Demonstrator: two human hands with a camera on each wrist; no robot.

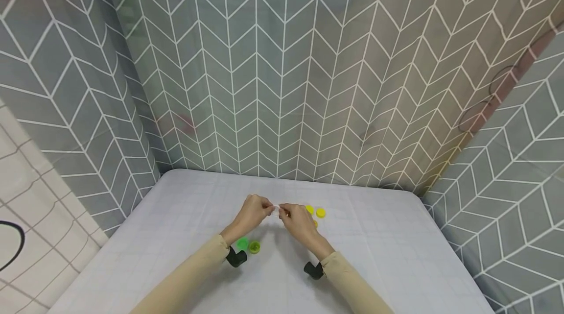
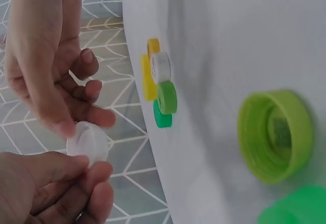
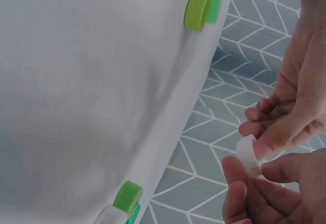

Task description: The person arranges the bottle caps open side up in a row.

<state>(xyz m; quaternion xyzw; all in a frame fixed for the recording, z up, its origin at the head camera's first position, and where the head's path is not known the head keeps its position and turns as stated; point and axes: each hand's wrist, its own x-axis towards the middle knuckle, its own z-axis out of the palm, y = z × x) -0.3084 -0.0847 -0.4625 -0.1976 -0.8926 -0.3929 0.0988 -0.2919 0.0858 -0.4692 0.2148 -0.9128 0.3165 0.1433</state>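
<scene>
A small white translucent bottle cap [image 2: 89, 141] is held up above the table between both hands. My left hand [image 1: 254, 210] pinches one side of it between thumb and fingers. On the opposite side, the thumb and fingers of my right hand [image 1: 296, 223] pinch it too. The right wrist view shows the white cap edge-on, its rim between the fingertips of both hands. Below my left wrist, a light green cap [image 2: 275, 136] lies on the table with its hollow side showing, beside a brighter green cap [image 1: 242, 243].
Beyond my right hand lie yellow caps [image 1: 320, 212], partly hidden in the head view. The left wrist view also shows another white cap [image 2: 161, 67] and green caps [image 2: 167, 98] there. A white cloth covers the table [image 1: 194, 196]; patterned curtains [image 1: 282, 84] surround it.
</scene>
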